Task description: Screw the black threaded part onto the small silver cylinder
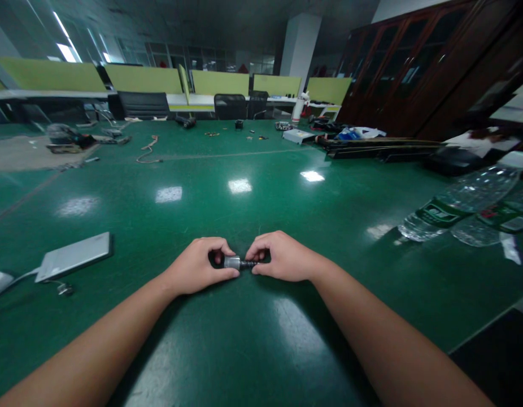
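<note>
A small silver metal cylinder [232, 262] with a dark ribbed shaft [247, 264], which looks like a screw thread or a spring, lies level just above or on the green tabletop [227, 212]. My left hand [200, 264] pinches the cylinder between thumb and fingers. On the other side, my right hand [282, 257] is closed with thumb and fingertips at the shaft's far end. The fingers hide part of that end. Whether shaft and cylinder are one piece, I cannot tell.
At left lie a flat silver box [77, 257] on a white cable and a small metal part [64, 289]. Clear plastic bottles [452, 206] stand at right. Farther back are a cord [148, 150], a power tool [69, 137], a white bottle [299, 107] and dark flat bars [371, 147].
</note>
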`<state>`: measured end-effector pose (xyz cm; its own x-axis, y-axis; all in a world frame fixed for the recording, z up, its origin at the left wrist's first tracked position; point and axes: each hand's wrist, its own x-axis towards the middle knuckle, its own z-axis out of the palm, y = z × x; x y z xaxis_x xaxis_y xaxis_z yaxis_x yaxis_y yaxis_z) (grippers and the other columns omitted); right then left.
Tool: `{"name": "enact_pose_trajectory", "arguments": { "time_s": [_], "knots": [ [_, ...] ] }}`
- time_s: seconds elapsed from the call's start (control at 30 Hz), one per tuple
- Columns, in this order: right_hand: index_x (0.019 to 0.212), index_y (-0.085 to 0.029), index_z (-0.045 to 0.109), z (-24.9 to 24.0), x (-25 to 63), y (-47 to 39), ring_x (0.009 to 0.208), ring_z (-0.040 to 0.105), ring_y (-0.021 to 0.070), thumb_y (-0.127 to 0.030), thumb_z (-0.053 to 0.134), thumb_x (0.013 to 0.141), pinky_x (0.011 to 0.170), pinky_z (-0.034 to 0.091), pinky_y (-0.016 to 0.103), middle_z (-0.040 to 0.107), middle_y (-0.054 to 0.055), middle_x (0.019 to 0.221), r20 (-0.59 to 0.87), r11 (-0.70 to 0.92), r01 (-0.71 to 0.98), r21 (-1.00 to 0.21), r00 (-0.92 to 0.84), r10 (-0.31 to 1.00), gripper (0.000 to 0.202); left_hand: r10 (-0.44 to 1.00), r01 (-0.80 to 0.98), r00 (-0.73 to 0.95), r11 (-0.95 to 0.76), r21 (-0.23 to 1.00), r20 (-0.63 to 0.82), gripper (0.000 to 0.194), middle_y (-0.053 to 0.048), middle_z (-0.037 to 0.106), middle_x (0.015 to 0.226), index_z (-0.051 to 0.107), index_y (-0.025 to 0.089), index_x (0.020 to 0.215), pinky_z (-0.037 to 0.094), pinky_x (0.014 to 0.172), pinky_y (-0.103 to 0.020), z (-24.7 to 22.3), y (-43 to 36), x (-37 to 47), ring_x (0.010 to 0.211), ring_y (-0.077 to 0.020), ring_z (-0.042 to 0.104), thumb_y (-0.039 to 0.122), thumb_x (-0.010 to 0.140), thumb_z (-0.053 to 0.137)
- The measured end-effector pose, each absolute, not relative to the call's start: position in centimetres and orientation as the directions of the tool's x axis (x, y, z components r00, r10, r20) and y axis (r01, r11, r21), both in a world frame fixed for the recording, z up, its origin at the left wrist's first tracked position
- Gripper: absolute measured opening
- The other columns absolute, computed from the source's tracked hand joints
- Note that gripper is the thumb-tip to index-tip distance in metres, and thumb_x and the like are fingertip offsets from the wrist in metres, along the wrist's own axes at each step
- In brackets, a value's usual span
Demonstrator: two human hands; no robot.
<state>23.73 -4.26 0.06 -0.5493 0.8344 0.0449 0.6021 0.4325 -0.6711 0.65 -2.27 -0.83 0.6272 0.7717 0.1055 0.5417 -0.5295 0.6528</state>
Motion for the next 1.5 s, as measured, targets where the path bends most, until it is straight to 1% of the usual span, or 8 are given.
{"name": "enact_pose_trajectory", "arguments": {
  "time_s": [0.27,0.77,1.1,1.23,1.4,1.5],
  "knots": [
    [0.089,-0.018,0.075,0.1,24.2,-4.3,0.074,0.061,0.0130,-0.012,0.073,0.070,0.069,0.046,0.024,0.069,0.002,0.082,0.032,0.422,0.613,-0.667,-0.543,0.839,0.020,0.773,0.542,0.627,-0.526,0.655,0.101,0.022,0.000,0.065,0.075,0.070,0.019,0.086,0.043,0.065,-0.025,-0.8,-2.3,0.7,0.069,-0.0157,0.060,0.036,0.073,0.076],
    [0.091,-0.016,0.076,0.6,25.4,-4.0,0.075,0.062,0.0141,-0.013,0.071,0.071,0.069,0.048,0.025,0.072,0.004,0.084,-0.065,0.353,0.637,-0.685,-0.535,0.842,0.021,0.780,0.559,0.620,-0.512,0.653,0.080,0.024,0.000,0.065,0.075,0.070,0.018,0.087,0.043,0.066,-0.026,-0.6,-2.4,0.7,0.070,-0.0160,0.060,0.037,0.074,0.076],
    [0.093,-0.015,0.076,0.7,25.8,-4.0,0.074,0.063,0.0146,-0.018,0.070,0.072,0.068,0.047,0.025,0.072,0.004,0.083,-0.139,0.287,0.660,-0.695,-0.514,0.846,0.021,0.776,0.559,0.624,-0.521,0.646,0.086,0.026,0.000,0.064,0.075,0.070,0.017,0.087,0.042,0.066,-0.026,-0.6,-2.3,0.6,0.070,-0.0158,0.060,0.039,0.074,0.076],
    [0.092,-0.015,0.076,1.1,26.4,-3.9,0.070,0.062,0.0142,-0.018,0.070,0.072,0.064,0.046,0.025,0.071,0.003,0.078,-0.168,0.263,0.689,-0.675,-0.491,0.855,0.021,0.779,0.561,0.622,-0.513,0.650,0.078,0.026,0.000,0.064,0.075,0.070,0.018,0.087,0.042,0.066,-0.026,-0.6,-2.3,0.7,0.070,-0.0157,0.060,0.039,0.074,0.076],
    [0.090,-0.014,0.076,1.7,27.2,-3.7,0.063,0.060,0.0132,-0.017,0.070,0.071,0.060,0.044,0.024,0.070,0.003,0.073,-0.225,0.183,0.751,-0.635,-0.406,0.886,0.021,0.776,0.558,0.625,-0.518,0.648,0.082,0.026,0.001,0.064,0.075,0.070,0.018,0.087,0.042,0.066,-0.026,-0.7,-2.4,0.6,0.070,-0.0156,0.061,0.040,0.075,0.075],
    [0.090,-0.015,0.076,1.7,27.2,-3.8,0.064,0.061,0.0133,-0.018,0.070,0.071,0.060,0.044,0.024,0.070,0.002,0.073,-0.225,0.193,0.745,-0.639,-0.421,0.879,0.020,0.778,0.563,0.623,-0.518,0.644,0.082,0.026,0.000,0.064,0.075,0.070,0.018,0.088,0.042,0.067,-0.026,-0.8,-2.4,0.6,0.071,-0.0158,0.061,0.040,0.075,0.075]
  ]
}}
